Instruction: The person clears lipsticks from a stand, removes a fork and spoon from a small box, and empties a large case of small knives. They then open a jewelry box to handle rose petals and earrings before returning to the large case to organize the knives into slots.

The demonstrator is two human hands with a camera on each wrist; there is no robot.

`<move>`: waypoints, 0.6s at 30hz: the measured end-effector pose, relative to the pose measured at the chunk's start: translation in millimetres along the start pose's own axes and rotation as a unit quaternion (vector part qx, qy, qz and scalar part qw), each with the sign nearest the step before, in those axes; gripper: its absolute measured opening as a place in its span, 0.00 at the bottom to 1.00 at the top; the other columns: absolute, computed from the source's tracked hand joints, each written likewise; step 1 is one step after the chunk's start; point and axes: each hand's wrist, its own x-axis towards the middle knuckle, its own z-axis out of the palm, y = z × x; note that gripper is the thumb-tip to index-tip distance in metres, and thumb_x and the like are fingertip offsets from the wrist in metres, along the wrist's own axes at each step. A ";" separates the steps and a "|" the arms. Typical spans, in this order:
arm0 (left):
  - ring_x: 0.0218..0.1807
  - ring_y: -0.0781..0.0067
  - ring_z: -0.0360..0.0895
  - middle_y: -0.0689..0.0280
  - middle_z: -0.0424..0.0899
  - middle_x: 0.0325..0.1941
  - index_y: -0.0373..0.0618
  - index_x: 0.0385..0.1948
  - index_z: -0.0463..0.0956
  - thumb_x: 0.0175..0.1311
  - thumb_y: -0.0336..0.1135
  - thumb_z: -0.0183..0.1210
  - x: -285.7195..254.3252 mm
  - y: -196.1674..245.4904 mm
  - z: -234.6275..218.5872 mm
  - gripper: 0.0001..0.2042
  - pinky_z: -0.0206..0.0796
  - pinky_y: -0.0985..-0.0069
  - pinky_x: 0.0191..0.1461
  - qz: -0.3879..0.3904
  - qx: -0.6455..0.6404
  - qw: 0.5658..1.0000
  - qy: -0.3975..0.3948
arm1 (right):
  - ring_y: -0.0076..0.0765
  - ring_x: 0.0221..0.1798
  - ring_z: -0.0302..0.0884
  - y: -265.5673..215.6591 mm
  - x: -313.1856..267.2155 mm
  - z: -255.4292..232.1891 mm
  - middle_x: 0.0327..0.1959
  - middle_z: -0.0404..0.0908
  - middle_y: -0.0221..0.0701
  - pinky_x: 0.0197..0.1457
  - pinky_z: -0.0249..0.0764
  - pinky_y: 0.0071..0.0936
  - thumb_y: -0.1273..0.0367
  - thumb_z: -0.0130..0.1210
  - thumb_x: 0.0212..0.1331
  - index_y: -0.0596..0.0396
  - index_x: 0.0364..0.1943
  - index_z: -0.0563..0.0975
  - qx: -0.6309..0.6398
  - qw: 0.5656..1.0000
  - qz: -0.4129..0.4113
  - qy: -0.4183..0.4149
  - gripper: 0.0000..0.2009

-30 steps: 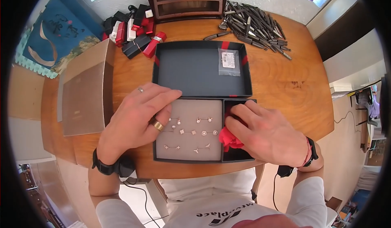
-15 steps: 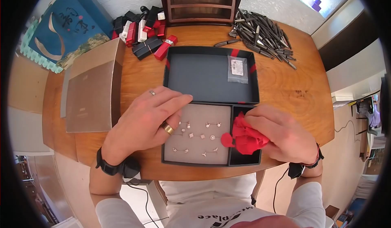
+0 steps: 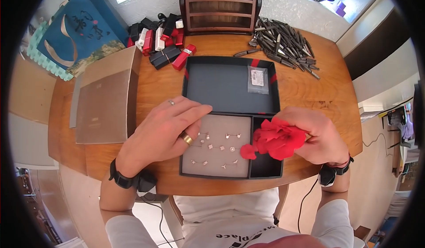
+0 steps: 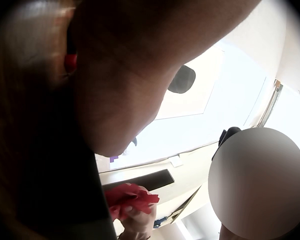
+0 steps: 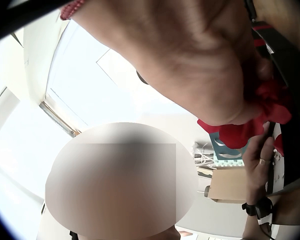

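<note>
My right hand (image 3: 321, 135) grips a bunch of red petals (image 3: 281, 138) above the black side compartment (image 3: 265, 167) of the box. One round petal (image 3: 248, 151) overlaps the divider at the grey pad's right edge. Several pairs of small earrings sit in the grey pad (image 3: 212, 159). My left hand (image 3: 161, 135) rests over the pad's left edge, fingers relaxed, holding nothing visible. The right wrist view shows the red petals (image 5: 240, 132) beneath my right hand (image 5: 190, 65); its fingertips are mostly hidden.
The open black lid (image 3: 221, 84) lies behind the box, with a small labelled plastic bag (image 3: 258, 79) inside. A brown carton (image 3: 106, 102) and blue bag (image 3: 84, 26) stand left. Small boxes (image 3: 164, 57), a wooden rack (image 3: 220, 7) and a pile of dark pens (image 3: 283, 42) are at the back.
My right hand has lifted the red petals out of the side compartment and moved right with them. The left hand has stayed at the pad's left edge, while the head view has shifted.
</note>
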 end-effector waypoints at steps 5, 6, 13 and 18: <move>0.49 0.48 0.83 0.55 0.87 0.49 0.37 0.59 0.83 0.62 0.18 0.61 -0.5 -2.6 0.0 0.21 0.76 0.59 0.56 0.010 0.001 1.000 0.003 | 0.35 0.50 0.89 1.2 -1.7 -2.3 0.51 0.90 0.37 0.56 0.82 0.29 0.80 0.71 0.61 0.62 0.57 0.84 0.041 0.997 0.040 0.055 0.19; 0.49 0.48 0.83 0.55 0.87 0.49 0.37 0.60 0.83 0.62 0.19 0.61 -1.1 -2.4 0.2 0.21 0.76 0.59 0.56 0.013 0.000 1.000 0.002 | 0.28 0.51 0.89 5.1 -2.7 -0.1 0.52 0.91 0.35 0.57 0.82 0.28 0.81 0.69 0.64 0.62 0.59 0.84 0.067 0.993 0.060 0.080 0.19; 0.49 0.49 0.83 0.55 0.88 0.47 0.38 0.59 0.84 0.63 0.19 0.61 -1.7 -0.5 0.9 0.21 0.76 0.59 0.56 0.016 -0.005 1.000 0.011 | 0.19 0.53 0.84 29.3 25.7 15.8 0.53 0.90 0.31 0.58 0.82 0.25 0.84 0.64 0.64 0.62 0.62 0.82 0.145 0.966 0.078 0.198 0.21; 0.49 0.48 0.83 0.55 0.87 0.45 0.38 0.57 0.85 0.65 0.20 0.60 -0.5 3.1 -0.8 0.18 0.76 0.59 0.55 0.001 -0.003 1.000 0.012 | 0.48 0.49 0.85 57.4 51.2 18.5 0.47 0.83 0.40 0.54 0.80 0.35 0.83 0.62 0.64 0.61 0.58 0.80 -0.126 0.970 -0.021 0.207 0.18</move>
